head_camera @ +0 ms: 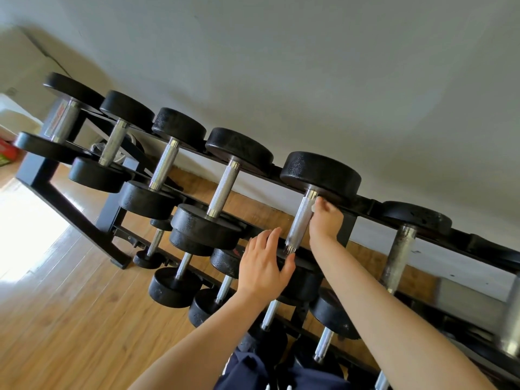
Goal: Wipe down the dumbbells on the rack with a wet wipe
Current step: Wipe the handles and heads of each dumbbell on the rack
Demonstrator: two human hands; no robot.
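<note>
Person stands over the rack (70,204), looking down at the top row. Right hand (326,220) is curled round the upper end of a dumbbell's handle (299,220), w/ a bit of white wipe (313,207) showing between fingers and metal, just under the far weight (320,174). Wrapping the wipe round the handle probably lets it clean the whole way round in one pass along the grooved metal, rather than dabbing one side.

Left hand (266,263) lies flat, fingers straight and a bit spread, holding nothing, on the near weight of the same dumbbell, which it mostly hides. My guess: it's steadying the dumbbell so it doesn't roll or shift in its cradle while the other hand rubs.

The dumbbells sit crosswise on the rack's rails, handles bridging the gap, so each handle is free to reach from above. Four more lie to the left on the top row, e.g. the nearest one (223,182), and one w/ a dull, spotty handle (399,257) to the right. Smaller ones (176,285) fill the lower row.

Can't tell which have been wiped already. Rack stands on a wood floor (70,319) against a pale wall (309,66).
</note>
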